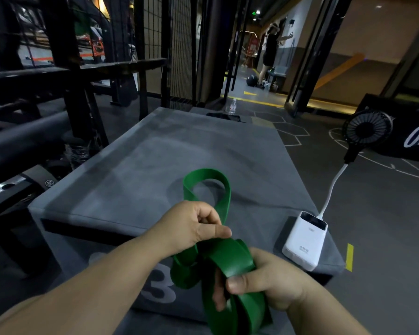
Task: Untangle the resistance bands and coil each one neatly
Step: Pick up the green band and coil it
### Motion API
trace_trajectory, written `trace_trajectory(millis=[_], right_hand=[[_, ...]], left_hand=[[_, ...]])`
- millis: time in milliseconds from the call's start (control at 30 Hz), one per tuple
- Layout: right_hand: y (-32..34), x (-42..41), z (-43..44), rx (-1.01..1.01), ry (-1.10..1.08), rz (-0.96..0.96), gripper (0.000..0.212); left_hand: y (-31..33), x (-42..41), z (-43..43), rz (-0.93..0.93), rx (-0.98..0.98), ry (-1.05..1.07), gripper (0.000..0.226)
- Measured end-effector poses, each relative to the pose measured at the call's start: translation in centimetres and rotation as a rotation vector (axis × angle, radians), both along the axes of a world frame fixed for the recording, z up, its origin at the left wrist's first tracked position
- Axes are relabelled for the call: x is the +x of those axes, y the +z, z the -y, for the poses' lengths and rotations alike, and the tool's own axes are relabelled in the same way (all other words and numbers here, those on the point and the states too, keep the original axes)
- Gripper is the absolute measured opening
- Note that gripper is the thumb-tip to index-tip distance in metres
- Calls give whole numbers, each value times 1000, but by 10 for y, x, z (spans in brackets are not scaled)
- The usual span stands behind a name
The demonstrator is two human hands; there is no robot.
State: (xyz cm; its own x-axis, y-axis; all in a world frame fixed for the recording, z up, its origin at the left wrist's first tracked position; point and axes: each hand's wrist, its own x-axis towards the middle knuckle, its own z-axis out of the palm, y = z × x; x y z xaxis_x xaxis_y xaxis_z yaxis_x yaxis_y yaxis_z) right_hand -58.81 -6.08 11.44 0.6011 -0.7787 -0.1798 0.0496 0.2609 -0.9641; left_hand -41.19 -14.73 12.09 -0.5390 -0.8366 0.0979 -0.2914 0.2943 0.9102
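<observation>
Right hand (271,281) grips gathered green band (228,259); left hand (194,226) pinches its free loop. Coiling step; next, likely wrap the loop around.

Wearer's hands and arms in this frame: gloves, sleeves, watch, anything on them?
Nothing worn that shows. The left hand and right hand are bare: no gloves, rings, tape or markings. The left forearm and right forearm are bare to the frame edge, with no sleeves, watch or wristband in view.

Green band (224,259), grey box (155,160) w/ white "3", white power bank (305,240)
</observation>
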Motion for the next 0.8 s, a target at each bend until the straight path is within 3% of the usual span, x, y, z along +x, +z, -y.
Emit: trace_trajectory(millis=[133, 267, 333, 433, 567, 667, 800], right_hand=[[2, -6, 1, 3, -79, 116, 32], [6, -21, 5, -3, -204, 287, 30], [7, -27, 8, -5, -223, 348, 32], [7, -29, 11, -2, -239, 341, 41], [6, -30, 11, 21, -262, 350, 46], [4, -37, 14, 38, -122, 468, 45], [1, -46, 17, 49, -25, 594, 52]], left_hand=[[-1, -3, 0, 16, -90, 85, 37], [2, 7, -4, -97, 190, -215, 55], [-3, 9, -4, -54, 165, -257, 66], [-7, 6, -2, -6, 76, -74, 55], [-11, 3, -1, -165, 137, 104, 54], [-14, 2, -1, -298, 262, 109, 56], [-4, -4, -9, -298, 367, 81, 50]])
